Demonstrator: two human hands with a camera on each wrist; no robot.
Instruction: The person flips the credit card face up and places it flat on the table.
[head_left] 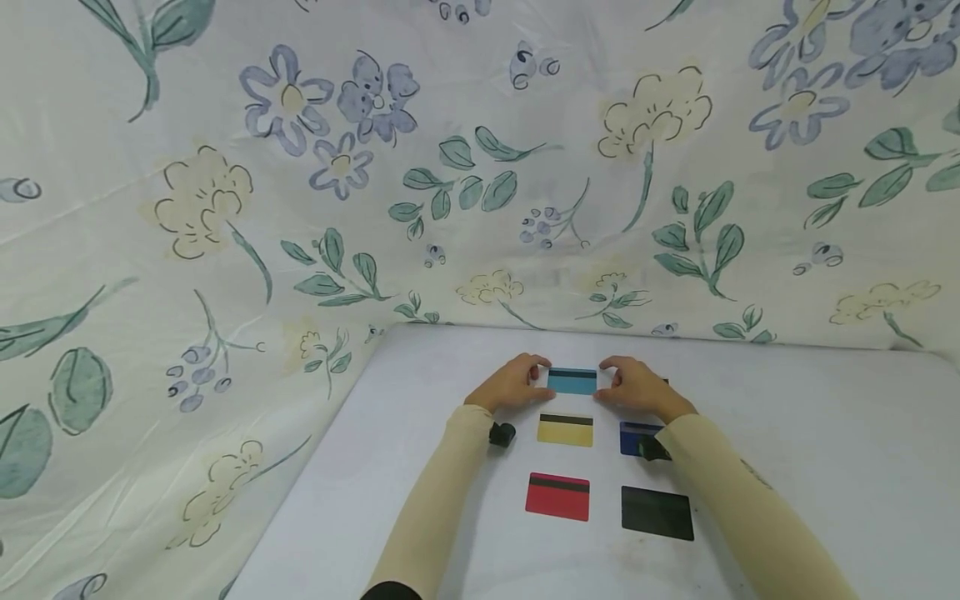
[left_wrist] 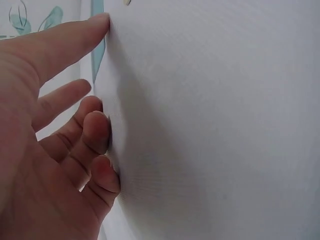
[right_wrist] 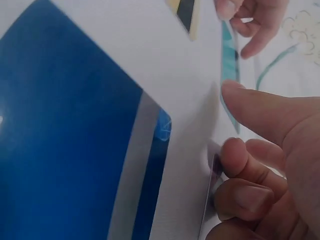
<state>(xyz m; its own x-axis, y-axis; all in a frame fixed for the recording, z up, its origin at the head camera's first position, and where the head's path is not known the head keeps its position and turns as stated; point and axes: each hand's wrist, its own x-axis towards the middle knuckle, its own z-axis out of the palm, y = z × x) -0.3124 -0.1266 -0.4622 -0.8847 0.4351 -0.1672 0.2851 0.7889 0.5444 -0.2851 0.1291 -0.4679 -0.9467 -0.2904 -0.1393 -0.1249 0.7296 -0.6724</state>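
Note:
A light blue card [head_left: 572,382] with a dark stripe lies flat on the white table. At its left edge is my left hand [head_left: 516,385], thumb by the near corner and index finger by the far one. My right hand [head_left: 637,388] mirrors this on the right edge. In the left wrist view, the left thumb [left_wrist: 75,42] reaches the card's edge, while the other fingers rest on the table. Beneath the curled right fingers in the right wrist view, the edge of another card [right_wrist: 212,175] shows, mostly hidden.
Nearer on the table lie a yellow card [head_left: 565,431], a red card [head_left: 558,497], a black card [head_left: 657,512] and a dark blue card [head_left: 633,428], partly covered by the right wrist camera [head_left: 654,448]. A flowered cloth [head_left: 450,250] hangs behind the table and along its left.

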